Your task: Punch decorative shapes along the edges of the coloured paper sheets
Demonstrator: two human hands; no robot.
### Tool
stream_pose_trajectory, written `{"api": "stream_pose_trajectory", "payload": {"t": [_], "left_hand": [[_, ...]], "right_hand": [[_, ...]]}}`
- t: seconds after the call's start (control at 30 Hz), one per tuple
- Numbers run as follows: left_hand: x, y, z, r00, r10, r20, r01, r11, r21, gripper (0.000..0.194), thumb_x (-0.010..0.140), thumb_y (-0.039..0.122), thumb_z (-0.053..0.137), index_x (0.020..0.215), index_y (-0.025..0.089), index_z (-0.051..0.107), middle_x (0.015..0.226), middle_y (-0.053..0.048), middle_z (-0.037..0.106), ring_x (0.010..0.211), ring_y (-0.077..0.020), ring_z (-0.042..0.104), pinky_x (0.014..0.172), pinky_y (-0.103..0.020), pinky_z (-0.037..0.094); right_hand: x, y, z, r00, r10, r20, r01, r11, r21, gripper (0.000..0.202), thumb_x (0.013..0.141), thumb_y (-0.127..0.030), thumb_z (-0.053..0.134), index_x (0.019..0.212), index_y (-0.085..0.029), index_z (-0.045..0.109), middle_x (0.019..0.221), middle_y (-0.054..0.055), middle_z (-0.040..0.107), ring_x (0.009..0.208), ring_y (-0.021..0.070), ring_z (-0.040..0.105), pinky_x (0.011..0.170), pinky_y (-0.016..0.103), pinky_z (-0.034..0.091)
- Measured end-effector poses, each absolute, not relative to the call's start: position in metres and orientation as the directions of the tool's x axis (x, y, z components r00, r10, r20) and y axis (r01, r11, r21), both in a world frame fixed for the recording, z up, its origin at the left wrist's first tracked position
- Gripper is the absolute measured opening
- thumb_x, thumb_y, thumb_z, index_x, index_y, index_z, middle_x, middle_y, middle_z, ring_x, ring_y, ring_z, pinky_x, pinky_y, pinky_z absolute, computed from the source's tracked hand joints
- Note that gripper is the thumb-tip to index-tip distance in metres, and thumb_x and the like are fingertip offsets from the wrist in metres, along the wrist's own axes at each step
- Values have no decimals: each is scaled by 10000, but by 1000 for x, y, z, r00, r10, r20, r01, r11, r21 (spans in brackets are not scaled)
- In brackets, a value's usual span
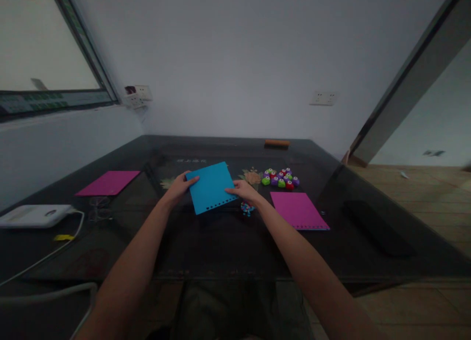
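Observation:
A blue sheet (210, 187) with a row of small holes along its near edge is held up, tilted, above the dark table. My left hand (180, 187) grips its left side near the upper corner, thumb on top. On the right edge, my right hand (243, 191) pinches the sheet with the thumb on its face. Just below my right hand lies a small cluster of blue and red pieces (247, 208). Right of that is a pink sheet stack (300, 210) with holes along its near edge. Several colourful eyed balls (281, 178) sit behind the stack.
At the left lie another pink sheet (108, 183), a clear object (99, 207) and a white device (37, 216) with a cable. A long black object (377, 228) rests at the right. Toward the table's (221, 254) back edge is an orange-brown block (277, 143), near the wall.

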State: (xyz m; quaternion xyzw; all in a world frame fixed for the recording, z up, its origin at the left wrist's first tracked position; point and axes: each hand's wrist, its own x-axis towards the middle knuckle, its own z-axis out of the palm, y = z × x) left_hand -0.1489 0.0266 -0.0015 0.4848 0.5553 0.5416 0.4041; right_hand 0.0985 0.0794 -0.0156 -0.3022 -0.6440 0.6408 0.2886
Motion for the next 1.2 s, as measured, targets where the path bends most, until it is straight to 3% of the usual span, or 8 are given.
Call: {"api": "stream_pose_trajectory", "payload": {"t": [0.13,0.27,0.43,0.6,1.03,1.2], "left_hand": [[-139,29,-7,-271,962,23,-87,-48,995,406,652,355,707,980,164,562,919,-70,641,725,-165,603,667,-303,502],[-128,27,-9,-94,996,2,-20,-4,1000,437,662,403,700,1012,161,602,985,-93,665,807,-206,627,695,-322,504],[-121,22,-9,95,994,-44,222,22,975,370,679,469,661,848,140,646,775,-68,692,630,-168,610,593,-268,463],[-115,17,-4,118,992,-46,379,-2,925,322,705,455,634,660,137,616,568,-58,651,526,-150,569,527,-247,414],[-112,19,-6,194,980,-36,425,-50,904,332,702,452,623,635,129,668,592,-71,663,528,-160,563,528,-255,405],[-116,20,-6,123,992,-4,428,-50,902,342,708,456,617,649,125,677,564,-64,648,508,-151,542,522,-249,389]], "right_hand": [[99,87,-22,-584,811,47,-35,33,-999,266,632,-342,725,779,-131,656,752,50,684,660,153,614,689,304,484],[101,97,-26,-472,875,107,-67,85,-994,304,611,-382,722,786,-142,656,761,47,690,673,169,620,696,317,488],[105,100,-24,-353,926,133,-71,115,-991,338,629,-405,693,834,-139,657,766,56,691,665,176,620,660,316,488],[108,100,-22,-289,932,219,-51,213,-976,329,649,-415,666,835,-144,662,757,42,682,651,168,602,631,297,480],[107,106,-27,-290,910,297,-94,282,-955,342,663,-456,660,834,-160,653,767,21,664,657,149,580,631,263,464],[107,101,-19,-204,938,281,-26,282,-959,425,710,-564,565,767,-150,639,721,34,651,649,150,580,544,230,429]]}}
